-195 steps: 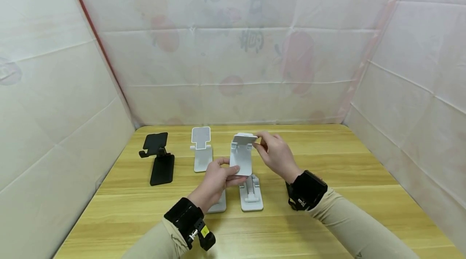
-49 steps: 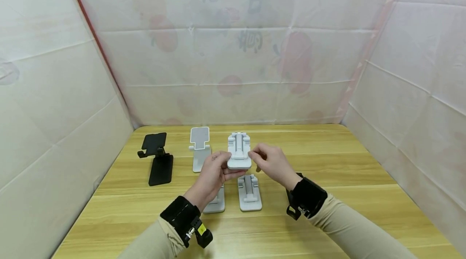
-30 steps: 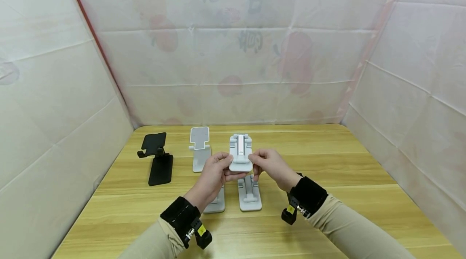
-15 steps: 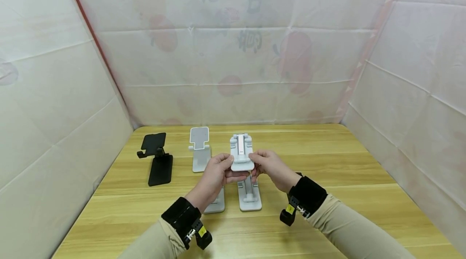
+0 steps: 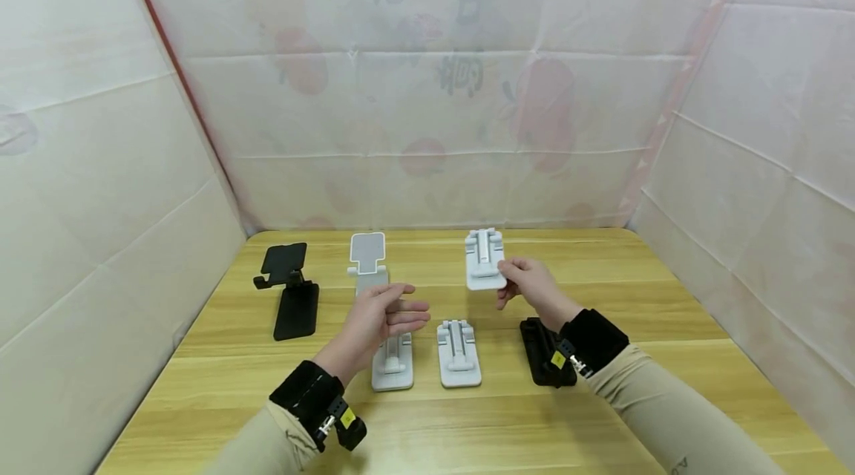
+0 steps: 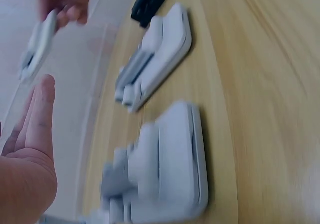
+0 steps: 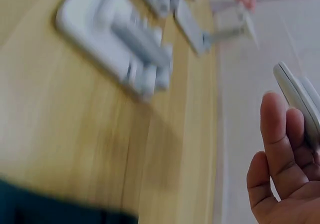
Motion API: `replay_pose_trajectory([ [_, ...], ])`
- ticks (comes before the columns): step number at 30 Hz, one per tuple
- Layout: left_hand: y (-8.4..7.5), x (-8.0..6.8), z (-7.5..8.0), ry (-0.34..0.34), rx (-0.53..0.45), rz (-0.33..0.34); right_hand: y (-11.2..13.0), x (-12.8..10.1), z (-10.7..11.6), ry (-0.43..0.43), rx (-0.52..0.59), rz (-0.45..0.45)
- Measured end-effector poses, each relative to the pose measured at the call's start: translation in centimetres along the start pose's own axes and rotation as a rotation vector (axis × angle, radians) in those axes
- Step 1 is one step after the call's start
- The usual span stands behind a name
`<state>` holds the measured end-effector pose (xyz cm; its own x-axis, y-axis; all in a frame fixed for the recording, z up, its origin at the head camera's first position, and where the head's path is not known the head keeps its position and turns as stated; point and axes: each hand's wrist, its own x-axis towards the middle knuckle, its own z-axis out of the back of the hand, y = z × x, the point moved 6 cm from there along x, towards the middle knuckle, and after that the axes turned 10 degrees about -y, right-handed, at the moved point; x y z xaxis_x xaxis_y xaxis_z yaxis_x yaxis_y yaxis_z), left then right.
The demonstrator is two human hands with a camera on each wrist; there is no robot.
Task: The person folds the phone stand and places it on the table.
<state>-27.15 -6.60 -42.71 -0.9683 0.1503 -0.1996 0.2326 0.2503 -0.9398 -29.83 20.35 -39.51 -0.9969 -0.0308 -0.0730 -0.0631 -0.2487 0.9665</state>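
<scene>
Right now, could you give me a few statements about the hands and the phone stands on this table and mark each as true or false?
1. The right hand holds a folded white stand above the table. True.
2. The left hand grips a black stand. False: it holds nothing, its fingers straight and relaxed.
3. Two folded white stands lie flat side by side, one below the left hand, the other to its right. True.
4. The unfolded black stand stands at the table's right edge. False: it stands at the far left.
5. An unfolded white stand stands beside the unfolded black one. True.
</scene>
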Motion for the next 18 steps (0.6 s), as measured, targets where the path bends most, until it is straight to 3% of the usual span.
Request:
replay_pose_trajectory([
  [7,-0.2,0.2,3.4,-0.150,-0.086,0.059,-2.4,1.2,4.2,-0.048,-0.125,-0.015],
  [18,-1.0,0.7,6.4,-0.263,-0.184,0.067,-6.0,2.2,7.0,-0.075,-0.262,-0.080],
])
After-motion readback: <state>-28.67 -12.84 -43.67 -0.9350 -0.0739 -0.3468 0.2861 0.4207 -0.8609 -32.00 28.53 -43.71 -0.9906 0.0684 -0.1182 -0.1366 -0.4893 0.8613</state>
